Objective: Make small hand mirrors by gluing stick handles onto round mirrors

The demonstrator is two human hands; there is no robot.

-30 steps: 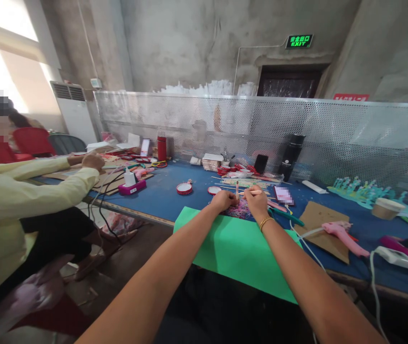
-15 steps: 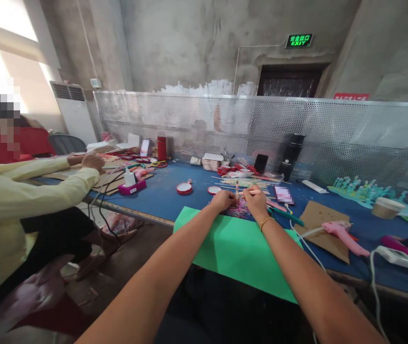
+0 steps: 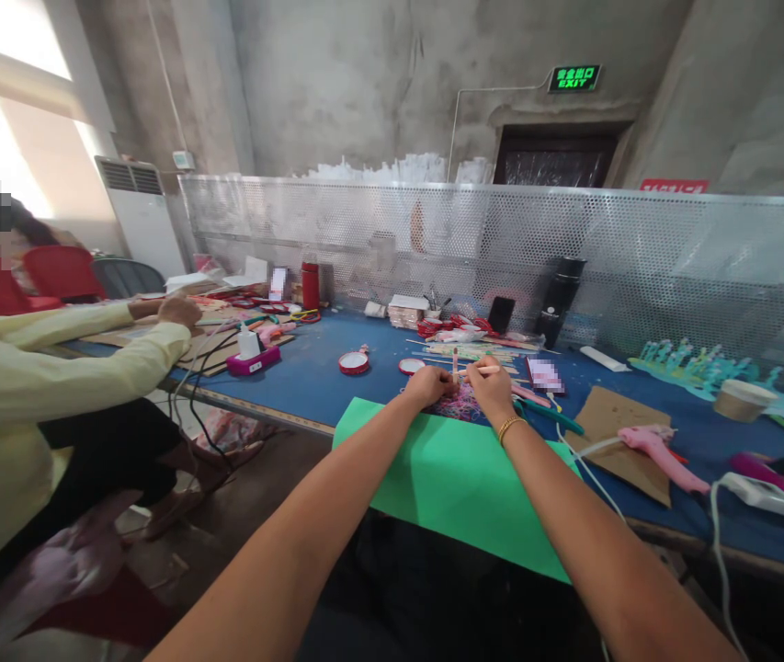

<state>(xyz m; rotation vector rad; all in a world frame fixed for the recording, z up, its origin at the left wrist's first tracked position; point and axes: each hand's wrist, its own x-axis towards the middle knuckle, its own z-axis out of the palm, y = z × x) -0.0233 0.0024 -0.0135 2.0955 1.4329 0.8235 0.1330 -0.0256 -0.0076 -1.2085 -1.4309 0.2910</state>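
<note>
Left hand (image 3: pixel 428 385) pinched a short upright stick (image 3: pixel 455 359) beside tangled strands (image 3: pixel 460 403) on the tabletop (image 3: pixel 309 368), right hand (image 3: pixel 492 390) closed round a pale rod (image 3: pixel 494 370), the stick seeming light, stiff and snappable, best held near its base.

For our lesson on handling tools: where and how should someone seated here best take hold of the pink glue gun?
Probably by its handle, coming from the near right side. The pink glue gun lies on its side, with the handle slanting toward the near right past the edge of the brown cardboard. Avoid the other end; its tip isn't clear.
</note>
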